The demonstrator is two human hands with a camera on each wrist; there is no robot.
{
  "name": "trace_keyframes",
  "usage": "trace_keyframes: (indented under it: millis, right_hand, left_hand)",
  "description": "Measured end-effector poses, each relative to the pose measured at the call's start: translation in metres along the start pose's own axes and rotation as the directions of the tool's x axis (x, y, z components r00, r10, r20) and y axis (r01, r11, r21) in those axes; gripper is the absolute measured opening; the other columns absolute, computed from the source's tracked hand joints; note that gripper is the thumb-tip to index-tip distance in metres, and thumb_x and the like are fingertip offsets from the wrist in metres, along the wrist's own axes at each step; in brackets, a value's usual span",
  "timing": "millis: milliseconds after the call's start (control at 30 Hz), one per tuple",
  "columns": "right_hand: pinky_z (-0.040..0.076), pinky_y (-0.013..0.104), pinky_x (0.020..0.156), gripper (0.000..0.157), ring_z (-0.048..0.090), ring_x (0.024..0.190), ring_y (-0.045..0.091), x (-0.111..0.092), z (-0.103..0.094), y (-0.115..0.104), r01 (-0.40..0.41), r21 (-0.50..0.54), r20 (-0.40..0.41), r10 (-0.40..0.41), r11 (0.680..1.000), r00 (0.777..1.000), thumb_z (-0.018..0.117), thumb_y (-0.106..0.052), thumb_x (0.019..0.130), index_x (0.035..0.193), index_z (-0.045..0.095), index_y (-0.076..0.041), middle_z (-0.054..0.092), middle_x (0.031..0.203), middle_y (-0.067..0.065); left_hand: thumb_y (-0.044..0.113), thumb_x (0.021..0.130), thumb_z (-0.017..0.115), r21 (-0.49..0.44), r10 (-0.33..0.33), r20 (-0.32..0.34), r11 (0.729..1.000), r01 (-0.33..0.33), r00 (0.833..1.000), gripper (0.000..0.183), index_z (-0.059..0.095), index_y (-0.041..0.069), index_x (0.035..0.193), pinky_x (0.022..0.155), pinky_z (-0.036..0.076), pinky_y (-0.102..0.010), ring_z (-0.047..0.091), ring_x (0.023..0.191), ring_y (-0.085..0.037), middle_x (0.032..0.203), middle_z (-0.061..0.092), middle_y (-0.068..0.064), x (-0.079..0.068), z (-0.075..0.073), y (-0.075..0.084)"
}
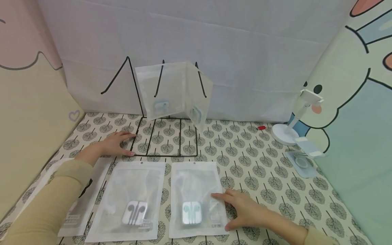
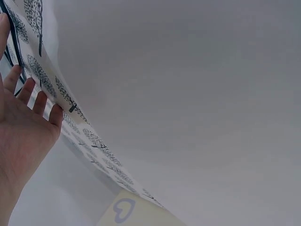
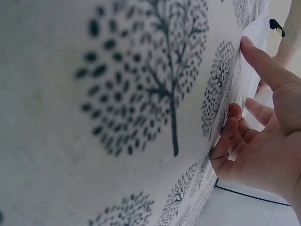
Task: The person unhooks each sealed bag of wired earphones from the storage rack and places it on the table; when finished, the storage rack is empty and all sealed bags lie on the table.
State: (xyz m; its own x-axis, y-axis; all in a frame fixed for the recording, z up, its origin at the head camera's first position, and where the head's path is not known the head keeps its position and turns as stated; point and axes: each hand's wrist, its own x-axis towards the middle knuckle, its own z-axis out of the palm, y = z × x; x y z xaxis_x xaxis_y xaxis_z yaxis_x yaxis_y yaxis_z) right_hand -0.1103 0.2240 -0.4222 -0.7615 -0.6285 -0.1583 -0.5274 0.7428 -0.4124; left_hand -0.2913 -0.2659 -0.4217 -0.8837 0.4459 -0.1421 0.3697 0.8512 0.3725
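While both hands lie flat on the tree-print cloth (image 1: 263,160), the right-hand pouch (image 1: 196,197) is touched along its right edge by the right hand (image 1: 245,209), fingers relaxed and spread, gripping nothing; its long axis runs away from the wrist, its earphone case (image 1: 192,212) just left of the fingertips; the left hand (image 1: 117,143), farther off, rests open beside the wire rack (image 1: 165,136).

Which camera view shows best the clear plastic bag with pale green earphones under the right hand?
The head view: the whole clear plastic bag with pale green earphones shows. The right wrist view shows only a white edge; the left wrist view shows none.
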Motion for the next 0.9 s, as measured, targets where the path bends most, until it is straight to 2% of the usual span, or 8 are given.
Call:
trace_keyframes:
  millis: [233,433,633,767,900]
  right_hand:
    - [0.050,0.036,0.086,0.096,0.051,0.095,0.007,0.003,-0.004,-0.002,-0.024,-0.028,0.007,0.024,0.999,1.000,0.083,-0.047,0.058,0.143,0.038,-0.036,0.051,0.111,-0.009]
    - [0.051,0.037,0.084,0.096,0.054,0.099,0.014,0.011,-0.021,-0.009,0.002,-0.034,-0.018,-0.002,0.999,1.000,0.082,-0.047,0.063,0.145,0.035,-0.034,0.051,0.118,-0.002]
    - [0.050,0.025,0.075,0.090,0.053,0.091,0.015,0.033,-0.042,-0.022,0.076,-0.002,-0.105,-0.076,0.997,0.992,0.081,-0.040,0.070,0.146,0.035,-0.028,0.052,0.113,0.002]
    - [0.051,0.029,0.081,0.086,0.055,0.099,0.018,0.051,-0.051,-0.028,0.110,-0.004,-0.181,-0.109,0.994,0.977,0.079,-0.037,0.074,0.147,0.034,-0.026,0.050,0.120,0.004]
    - [0.051,0.037,0.090,0.082,0.053,0.113,0.021,0.071,-0.053,-0.032,0.127,-0.008,-0.217,-0.126,0.992,0.968,0.076,-0.038,0.077,0.147,0.034,-0.027,0.045,0.133,0.002]
  left_hand:
    - [0.053,0.078,0.069,0.001,-0.008,0.007,1.000,0.008,1.000,0.090,0.033,0.005,0.145,0.097,0.018,-0.077,0.018,0.129,-0.061,0.148,0.024,-0.028,0.001,-0.001,0.001]
    - [0.056,0.078,0.068,0.010,-0.014,0.013,1.000,0.014,1.000,0.091,0.032,0.006,0.146,0.098,0.019,-0.076,0.017,0.129,-0.060,0.148,0.023,-0.027,0.002,0.001,-0.002]
    - [0.056,0.078,0.068,0.003,-0.020,0.017,1.000,0.020,1.000,0.093,0.031,0.006,0.146,0.098,0.018,-0.077,0.016,0.130,-0.061,0.149,0.022,-0.027,0.001,0.003,-0.003]
    - [0.058,0.078,0.067,0.007,-0.025,0.020,1.000,0.025,0.999,0.093,0.030,0.007,0.147,0.098,0.017,-0.077,0.014,0.131,-0.061,0.150,0.020,-0.027,0.002,0.004,-0.005]
    - [0.060,0.077,0.067,0.007,-0.032,0.022,0.999,0.032,0.999,0.095,0.030,0.008,0.147,0.099,0.016,-0.077,0.013,0.131,-0.060,0.150,0.020,-0.026,0.004,0.004,-0.005]
